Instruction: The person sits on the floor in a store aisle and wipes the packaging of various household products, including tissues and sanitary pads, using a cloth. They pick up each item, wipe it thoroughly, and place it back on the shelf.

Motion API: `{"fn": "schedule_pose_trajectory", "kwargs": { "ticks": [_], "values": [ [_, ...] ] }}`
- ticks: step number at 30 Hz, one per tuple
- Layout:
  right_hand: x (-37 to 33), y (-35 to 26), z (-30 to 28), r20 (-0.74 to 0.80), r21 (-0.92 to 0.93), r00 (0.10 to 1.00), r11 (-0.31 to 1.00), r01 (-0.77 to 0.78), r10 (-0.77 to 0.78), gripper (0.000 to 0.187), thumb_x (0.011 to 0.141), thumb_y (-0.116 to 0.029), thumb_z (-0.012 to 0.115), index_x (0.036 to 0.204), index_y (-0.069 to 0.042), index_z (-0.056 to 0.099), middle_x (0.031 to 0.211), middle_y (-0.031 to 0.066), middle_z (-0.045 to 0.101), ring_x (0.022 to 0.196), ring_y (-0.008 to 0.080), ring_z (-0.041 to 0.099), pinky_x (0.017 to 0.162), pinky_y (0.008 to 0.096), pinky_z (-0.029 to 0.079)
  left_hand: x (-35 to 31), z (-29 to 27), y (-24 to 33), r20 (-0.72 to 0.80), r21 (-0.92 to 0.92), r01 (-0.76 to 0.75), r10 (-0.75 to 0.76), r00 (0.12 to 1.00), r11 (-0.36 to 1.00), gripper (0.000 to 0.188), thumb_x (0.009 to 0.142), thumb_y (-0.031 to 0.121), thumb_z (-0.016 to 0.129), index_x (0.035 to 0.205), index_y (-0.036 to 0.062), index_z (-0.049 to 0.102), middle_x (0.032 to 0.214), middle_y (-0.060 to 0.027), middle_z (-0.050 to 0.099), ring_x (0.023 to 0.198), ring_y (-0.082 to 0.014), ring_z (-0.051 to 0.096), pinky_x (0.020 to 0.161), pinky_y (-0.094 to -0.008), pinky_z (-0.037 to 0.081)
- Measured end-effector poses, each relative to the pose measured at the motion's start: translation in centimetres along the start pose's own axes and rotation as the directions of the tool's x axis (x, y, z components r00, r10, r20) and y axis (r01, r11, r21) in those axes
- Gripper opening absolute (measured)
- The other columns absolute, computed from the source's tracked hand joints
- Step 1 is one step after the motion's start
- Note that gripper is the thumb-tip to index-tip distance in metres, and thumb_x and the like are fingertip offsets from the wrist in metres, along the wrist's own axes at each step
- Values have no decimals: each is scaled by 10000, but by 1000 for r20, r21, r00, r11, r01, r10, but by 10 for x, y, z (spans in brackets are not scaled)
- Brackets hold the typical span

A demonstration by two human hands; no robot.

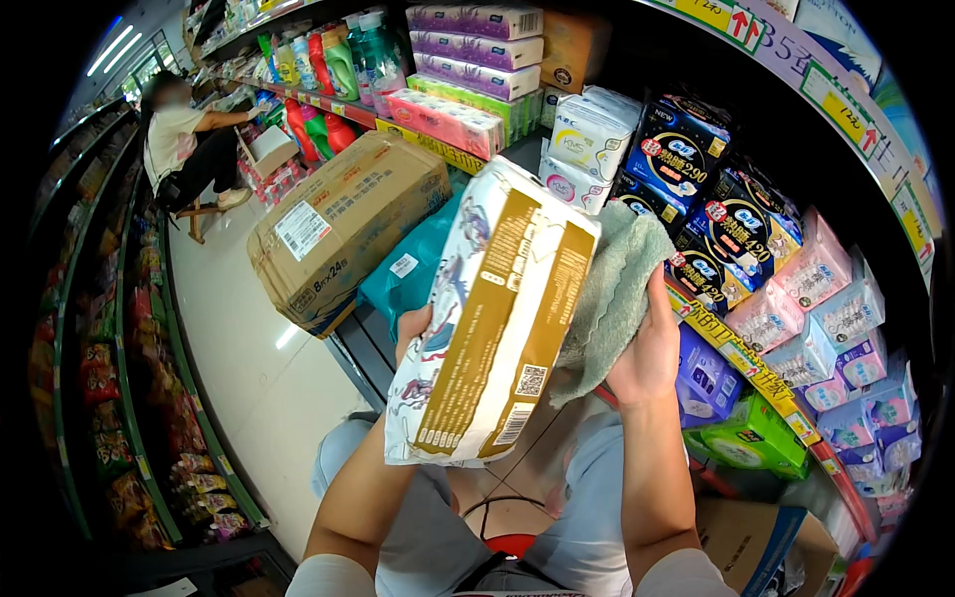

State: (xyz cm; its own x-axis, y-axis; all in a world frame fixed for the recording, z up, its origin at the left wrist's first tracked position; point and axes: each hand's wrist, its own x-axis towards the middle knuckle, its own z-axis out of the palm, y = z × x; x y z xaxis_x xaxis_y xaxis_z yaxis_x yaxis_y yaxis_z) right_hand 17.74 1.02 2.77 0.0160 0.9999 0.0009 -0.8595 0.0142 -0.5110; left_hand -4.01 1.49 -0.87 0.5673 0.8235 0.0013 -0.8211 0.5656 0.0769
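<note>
Out in front of the shelf's [741,358] yellow-stripped front edge, a boxy pack [497,318] is held up, tilted, in the left hand [412,328]. That hand grips its left side, most of the fingers hidden behind it. The right hand [647,348] clasps a cloth [619,294], fingertips covered by it. So pack and cloth are both in hand, and the pack is not on the shelf; how much of its wrapper has been gone over cannot be told, nor whether the cloth presses on it. Along the shelf, purple packs [477,55] and dark packs [736,229] stand stacked behind the front edge.

The pack's glossy film, gold and white, wrinkles at softly rounded corners. The cloth is grey-green, fuzzy and limp, with a wavy border. Near the shelf's front edge lie a stiff cardboard carton [343,224] and a crinkled teal bag [403,269].
</note>
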Motion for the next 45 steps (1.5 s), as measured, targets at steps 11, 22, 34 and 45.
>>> {"fn": "schedule_pose_trajectory", "kwargs": {
  "ticks": [11, 22, 34, 45],
  "values": [
    [8, -1, -9, 73, -185, 994, 979, 88, -76, 540, 1027, -412, 341, 1444, -70, 341, 1447, 86, 426, 1318, 231, 419, 1088, 382, 341, 6, -6, -7, 26, -78, 151, -149, 988, 985, 591, 896, 211, 536, 1383, -66, 346, 1238, -330, 536, 974, -369, 667, 760, -452, 602],
    [3, -6, -15, 14, 87, 999, 995, -42, 41, 478, 1017, -407, 381, 1383, -103, 426, 1335, 85, 517, 1227, 261, 487, 1035, 408, 389, 7, -7, -5, -34, -122, 89, -94, 995, 988, 619, 899, 368, 523, 1370, -21, 419, 1255, -268, 558, 1011, -348, 658, 791, -423, 594],
    [4, -5, -9, -1, 95, 999, 995, -33, 34, 493, 1013, -429, 377, 1374, -98, 441, 1338, 89, 531, 1206, 263, 521, 1022, 403, 416, 11, -11, -17, 5, -195, 222, -225, 974, 955, 657, 894, 333, 555, 1392, -48, 360, 1276, -312, 519, 1052, -377, 634, 856, -460, 565],
    [16, 15, -37, -270, -503, 894, 844, 186, -358, 535, 1004, -383, 448, 1411, -42, 383, 1458, 68, 402, 1328, 189, 376, 1116, 343, 246, 3, -1, 2, 41, -46, 111, -109, 993, 993, 629, 903, 295, 524, 1398, -48, 341, 1294, -314, 504, 1072, -388, 622, 869, -469, 558]
  ]
}}
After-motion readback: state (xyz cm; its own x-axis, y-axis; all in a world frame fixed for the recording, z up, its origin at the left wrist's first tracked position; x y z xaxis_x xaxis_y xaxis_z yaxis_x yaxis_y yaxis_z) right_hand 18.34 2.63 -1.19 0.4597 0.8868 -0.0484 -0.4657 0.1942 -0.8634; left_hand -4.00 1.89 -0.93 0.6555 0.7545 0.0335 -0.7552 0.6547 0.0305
